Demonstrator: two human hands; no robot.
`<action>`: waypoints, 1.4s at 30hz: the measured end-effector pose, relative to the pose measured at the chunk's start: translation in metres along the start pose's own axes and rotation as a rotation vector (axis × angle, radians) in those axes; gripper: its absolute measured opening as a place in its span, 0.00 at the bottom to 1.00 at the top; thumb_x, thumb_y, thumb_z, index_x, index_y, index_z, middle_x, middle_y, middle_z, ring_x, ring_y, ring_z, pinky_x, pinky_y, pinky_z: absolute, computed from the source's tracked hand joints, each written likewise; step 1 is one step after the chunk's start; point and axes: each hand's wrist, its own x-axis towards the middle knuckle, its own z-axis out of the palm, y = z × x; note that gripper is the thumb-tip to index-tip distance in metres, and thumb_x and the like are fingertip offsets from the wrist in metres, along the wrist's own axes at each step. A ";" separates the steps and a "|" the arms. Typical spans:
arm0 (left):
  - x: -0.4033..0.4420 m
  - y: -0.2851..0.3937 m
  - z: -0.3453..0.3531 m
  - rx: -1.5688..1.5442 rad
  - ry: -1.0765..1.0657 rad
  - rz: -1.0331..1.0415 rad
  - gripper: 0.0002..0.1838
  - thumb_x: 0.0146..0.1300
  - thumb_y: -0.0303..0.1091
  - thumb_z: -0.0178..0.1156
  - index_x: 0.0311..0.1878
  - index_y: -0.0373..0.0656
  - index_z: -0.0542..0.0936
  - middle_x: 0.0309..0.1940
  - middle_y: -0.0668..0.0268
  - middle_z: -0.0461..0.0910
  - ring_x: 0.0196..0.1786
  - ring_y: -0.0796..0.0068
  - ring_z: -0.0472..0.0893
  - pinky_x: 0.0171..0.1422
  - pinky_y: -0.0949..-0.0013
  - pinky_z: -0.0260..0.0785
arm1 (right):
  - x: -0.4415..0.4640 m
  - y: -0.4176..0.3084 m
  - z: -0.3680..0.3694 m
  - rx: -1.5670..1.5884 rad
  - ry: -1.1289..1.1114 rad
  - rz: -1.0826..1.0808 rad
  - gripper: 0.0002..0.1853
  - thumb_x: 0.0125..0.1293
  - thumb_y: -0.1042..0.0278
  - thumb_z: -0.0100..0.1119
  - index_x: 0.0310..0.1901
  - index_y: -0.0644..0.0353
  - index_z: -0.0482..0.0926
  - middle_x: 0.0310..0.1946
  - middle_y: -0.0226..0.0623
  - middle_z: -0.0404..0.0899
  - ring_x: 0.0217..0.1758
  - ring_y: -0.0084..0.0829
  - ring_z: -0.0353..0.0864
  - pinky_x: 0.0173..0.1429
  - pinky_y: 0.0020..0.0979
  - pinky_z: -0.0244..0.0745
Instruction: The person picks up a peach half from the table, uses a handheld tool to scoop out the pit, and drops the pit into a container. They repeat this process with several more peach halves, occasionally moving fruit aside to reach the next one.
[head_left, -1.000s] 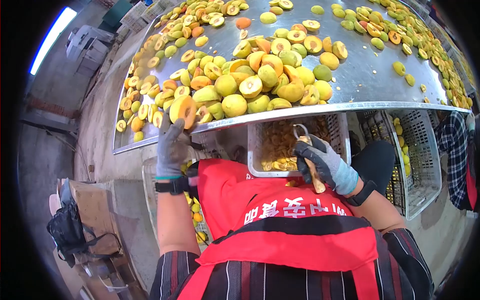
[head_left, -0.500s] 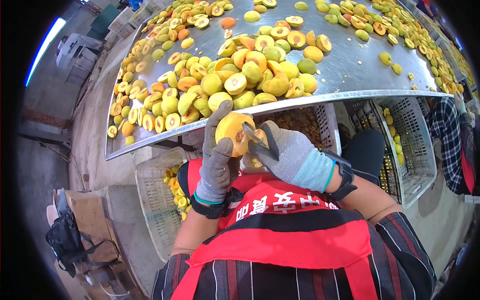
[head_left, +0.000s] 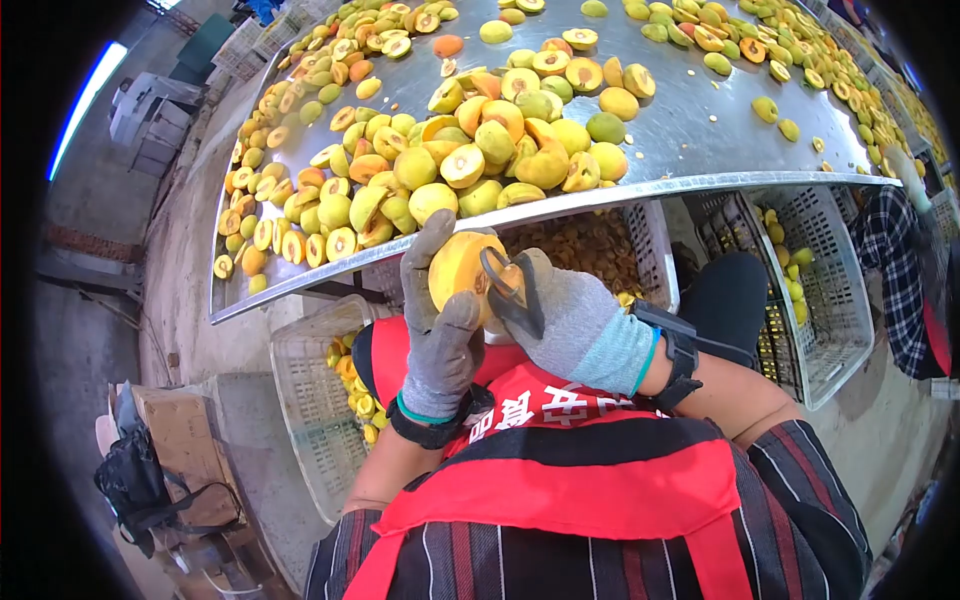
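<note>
My left hand [head_left: 440, 345], in a grey glove, holds a yellow peach [head_left: 458, 268] between fingers and thumb, just in front of the table edge. My right hand [head_left: 572, 310], gloved in grey and light blue, is closed round a small dark pitting tool with a looped end [head_left: 507, 283]. The loop is against the right side of the peach, where orange flesh shows; how deep it sits is hidden. Beyond my hands, a heap of whole and halved peaches [head_left: 490, 140] lies on the metal table [head_left: 690, 130], several halves with their stones showing.
Under the table edge stands a crate of brownish scraps [head_left: 570, 245]. A white crate [head_left: 305, 400] with yellow pieces is at my left, and another crate [head_left: 835, 310] with fruit at my right. A person in a checked sleeve [head_left: 890, 270] is at the far right.
My left hand has shifted slightly left with the peach, which has turned a little. The tool's loop has moved a little lower against the fruit. My right wrist has tilted.
</note>
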 end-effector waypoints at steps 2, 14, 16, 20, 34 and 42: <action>0.001 -0.003 0.001 0.033 0.007 0.014 0.37 0.56 0.48 0.60 0.63 0.40 0.58 0.56 0.56 0.65 0.58 0.62 0.69 0.62 0.59 0.63 | 0.001 0.002 0.000 -0.101 0.001 -0.137 0.15 0.60 0.61 0.54 0.42 0.62 0.69 0.31 0.48 0.72 0.26 0.45 0.77 0.30 0.40 0.74; 0.023 -0.012 -0.014 0.265 -0.001 0.048 0.27 0.64 0.45 0.47 0.59 0.35 0.62 0.49 0.54 0.70 0.51 0.63 0.74 0.58 0.61 0.67 | 0.013 0.020 0.010 -0.166 -0.005 -0.319 0.15 0.61 0.56 0.53 0.39 0.61 0.71 0.33 0.49 0.70 0.30 0.45 0.75 0.34 0.38 0.73; 0.026 -0.007 -0.007 0.157 0.030 0.006 0.29 0.63 0.47 0.48 0.60 0.36 0.62 0.48 0.53 0.71 0.51 0.62 0.74 0.57 0.61 0.68 | 0.014 0.018 0.006 -0.091 0.108 -0.381 0.14 0.61 0.58 0.53 0.39 0.61 0.71 0.33 0.48 0.70 0.30 0.46 0.76 0.34 0.39 0.73; 0.029 -0.002 -0.010 -0.341 0.044 -0.076 0.31 0.61 0.48 0.54 0.61 0.37 0.62 0.51 0.49 0.70 0.53 0.60 0.74 0.59 0.60 0.66 | 0.004 -0.005 -0.019 0.255 0.179 -0.063 0.14 0.57 0.67 0.57 0.41 0.63 0.68 0.30 0.48 0.72 0.35 0.49 0.77 0.35 0.41 0.72; 0.018 -0.003 -0.029 -0.313 -0.052 -0.222 0.39 0.56 0.55 0.56 0.63 0.37 0.60 0.53 0.53 0.70 0.54 0.61 0.73 0.60 0.57 0.67 | -0.004 0.003 -0.020 0.019 -0.074 -0.133 0.16 0.58 0.62 0.58 0.42 0.61 0.67 0.29 0.47 0.77 0.34 0.48 0.79 0.35 0.40 0.74; 0.014 0.000 -0.016 -0.426 -0.033 -0.235 0.31 0.64 0.47 0.49 0.66 0.42 0.57 0.52 0.48 0.69 0.57 0.53 0.71 0.61 0.51 0.65 | -0.005 0.004 -0.012 0.235 -0.025 -0.039 0.19 0.60 0.56 0.54 0.45 0.62 0.68 0.29 0.53 0.76 0.33 0.51 0.78 0.36 0.44 0.74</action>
